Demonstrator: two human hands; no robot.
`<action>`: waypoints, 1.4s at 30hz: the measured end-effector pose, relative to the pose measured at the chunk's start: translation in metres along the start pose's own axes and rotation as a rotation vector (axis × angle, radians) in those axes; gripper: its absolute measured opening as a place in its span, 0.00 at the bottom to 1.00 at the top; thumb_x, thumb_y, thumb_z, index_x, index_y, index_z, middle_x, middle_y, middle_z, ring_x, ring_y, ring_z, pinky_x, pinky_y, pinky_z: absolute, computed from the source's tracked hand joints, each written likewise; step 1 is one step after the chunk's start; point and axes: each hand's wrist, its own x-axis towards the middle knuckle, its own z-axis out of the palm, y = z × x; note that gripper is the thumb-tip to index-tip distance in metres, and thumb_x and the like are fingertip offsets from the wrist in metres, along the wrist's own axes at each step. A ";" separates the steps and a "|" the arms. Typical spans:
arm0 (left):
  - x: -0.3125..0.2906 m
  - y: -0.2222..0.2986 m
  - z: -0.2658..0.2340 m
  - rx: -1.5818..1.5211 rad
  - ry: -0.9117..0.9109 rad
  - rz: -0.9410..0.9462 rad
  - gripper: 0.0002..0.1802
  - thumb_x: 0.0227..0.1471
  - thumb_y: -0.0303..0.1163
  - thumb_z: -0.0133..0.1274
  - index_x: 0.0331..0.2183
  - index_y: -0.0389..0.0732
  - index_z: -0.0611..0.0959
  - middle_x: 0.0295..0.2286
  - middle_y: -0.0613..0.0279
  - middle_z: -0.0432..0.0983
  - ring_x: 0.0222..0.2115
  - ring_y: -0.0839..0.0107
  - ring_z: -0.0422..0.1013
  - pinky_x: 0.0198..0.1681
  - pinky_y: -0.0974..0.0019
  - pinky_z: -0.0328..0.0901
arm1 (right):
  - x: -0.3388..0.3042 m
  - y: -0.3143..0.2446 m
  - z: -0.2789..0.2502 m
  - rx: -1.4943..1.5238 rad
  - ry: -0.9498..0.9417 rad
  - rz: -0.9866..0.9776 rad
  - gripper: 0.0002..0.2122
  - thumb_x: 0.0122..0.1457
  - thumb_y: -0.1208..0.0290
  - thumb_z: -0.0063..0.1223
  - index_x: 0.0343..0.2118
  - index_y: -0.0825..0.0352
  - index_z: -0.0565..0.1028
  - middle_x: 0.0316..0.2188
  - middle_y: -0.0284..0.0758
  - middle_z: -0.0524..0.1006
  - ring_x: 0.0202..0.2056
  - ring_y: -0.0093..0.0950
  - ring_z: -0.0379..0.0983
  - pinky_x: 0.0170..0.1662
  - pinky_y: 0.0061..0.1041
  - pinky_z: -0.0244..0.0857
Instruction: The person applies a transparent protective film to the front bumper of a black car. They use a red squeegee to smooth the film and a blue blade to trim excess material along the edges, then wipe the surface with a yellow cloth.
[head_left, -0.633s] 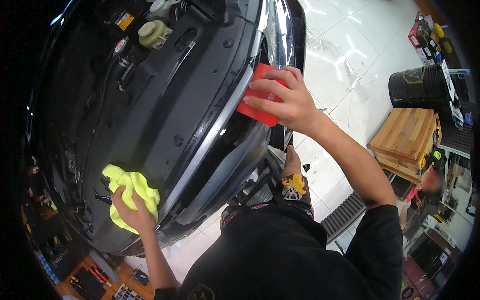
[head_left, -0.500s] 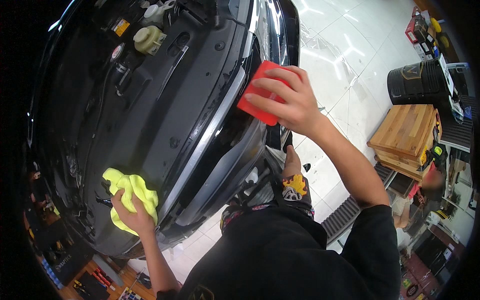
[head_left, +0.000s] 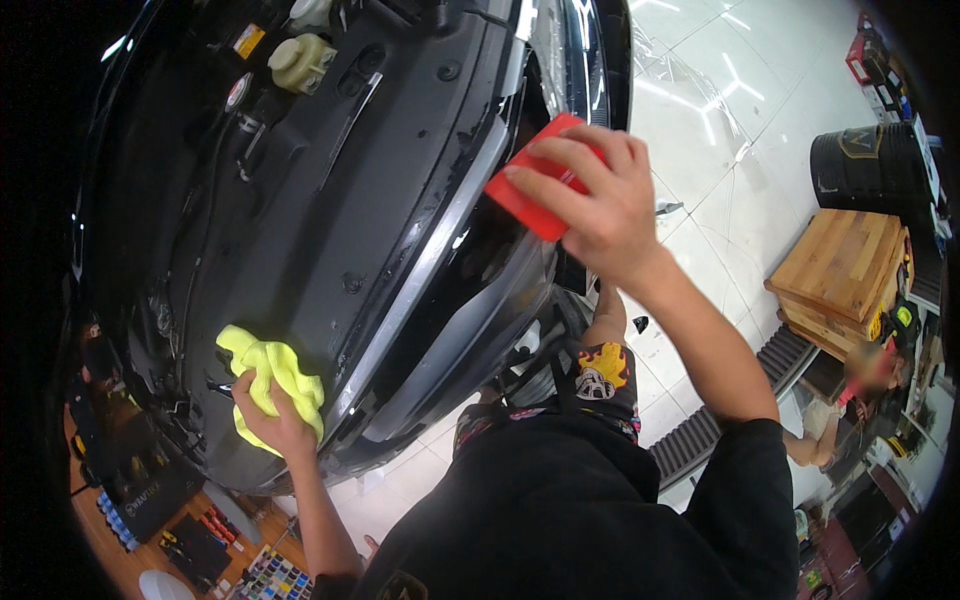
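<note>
In my right hand (head_left: 618,205) is a flat red squeegee (head_left: 532,205), held with the fingers over its face and tilted at the car's front edge. It overlaps the glossy black front panel (head_left: 487,262) beside a silver trim strip (head_left: 425,262); whether it touches the panel I cannot tell. My left hand (head_left: 272,415) is closed around part of a bright yellow cloth (head_left: 265,360). That cloth lies bunched on the matte black cover (head_left: 290,265) of the open engine bay, near the car's front corner.
A cream reservoir (head_left: 298,66) sits in the engine bay. On the right are a wooden box (head_left: 838,262), a black drum (head_left: 862,168) and a person (head_left: 862,385). Clear film (head_left: 705,105) lies on the white tiled floor. Tools lie at lower left.
The view has shifted, so the car sits slightly further right in it. My right hand has turned the squeegee a little. The left hand stays on the cloth.
</note>
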 end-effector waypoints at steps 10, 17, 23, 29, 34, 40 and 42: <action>-0.009 0.015 0.005 0.030 0.058 0.161 0.14 0.59 0.23 0.58 0.47 0.32 0.81 0.42 0.48 0.76 0.44 0.52 0.73 0.52 0.54 0.66 | 0.017 -0.031 -0.043 0.119 -0.007 0.132 0.23 0.45 0.82 0.62 0.46 0.57 0.86 0.47 0.29 0.83 0.49 0.38 0.78 0.50 0.36 0.66; -0.044 0.086 -0.051 -0.172 0.319 0.140 0.09 0.58 0.24 0.60 0.41 0.31 0.84 0.37 0.51 0.75 0.39 0.55 0.71 0.47 0.55 0.66 | 0.115 -0.107 0.007 -0.009 -0.160 -0.293 0.22 0.54 0.77 0.60 0.54 0.57 0.83 0.53 0.36 0.80 0.54 0.39 0.74 0.55 0.38 0.64; -0.157 0.116 -0.099 -0.719 0.432 -0.020 0.16 0.62 0.38 0.59 0.41 0.33 0.82 0.38 0.55 0.73 0.40 0.63 0.68 0.47 0.57 0.64 | 0.084 -0.197 -0.085 0.855 -0.495 -0.111 0.24 0.55 0.66 0.69 0.56 0.62 0.81 0.58 0.42 0.77 0.59 0.43 0.73 0.57 0.44 0.68; -0.159 0.150 -0.074 -0.823 -0.306 0.175 0.27 0.66 0.41 0.56 0.57 0.31 0.78 0.52 0.43 0.73 0.54 0.49 0.72 0.60 0.56 0.65 | -0.022 -0.220 -0.124 0.939 -0.692 0.252 0.25 0.54 0.67 0.76 0.54 0.68 0.80 0.47 0.38 0.83 0.50 0.34 0.81 0.55 0.34 0.75; -0.162 0.143 -0.065 -0.728 -0.436 -0.022 0.28 0.61 0.29 0.62 0.61 0.38 0.79 0.57 0.50 0.74 0.56 0.58 0.74 0.61 0.59 0.68 | -0.035 -0.065 -0.141 0.754 -0.379 0.597 0.11 0.62 0.79 0.61 0.46 0.71 0.81 0.40 0.34 0.85 0.42 0.22 0.81 0.47 0.26 0.76; -0.155 0.107 -0.056 -0.323 -0.184 0.176 0.26 0.57 0.28 0.64 0.58 0.41 0.82 0.53 0.50 0.75 0.53 0.48 0.74 0.57 0.53 0.70 | -0.030 -0.029 -0.153 1.175 -0.257 0.852 0.18 0.62 0.74 0.54 0.54 0.75 0.78 0.46 0.42 0.85 0.45 0.32 0.84 0.53 0.32 0.78; -0.149 0.094 -0.056 -0.178 -0.165 0.072 0.25 0.56 0.29 0.66 0.56 0.41 0.83 0.50 0.54 0.76 0.51 0.49 0.73 0.55 0.51 0.70 | -0.033 -0.044 -0.160 1.280 -0.212 0.835 0.20 0.63 0.71 0.52 0.55 0.76 0.77 0.49 0.44 0.84 0.48 0.34 0.83 0.56 0.34 0.76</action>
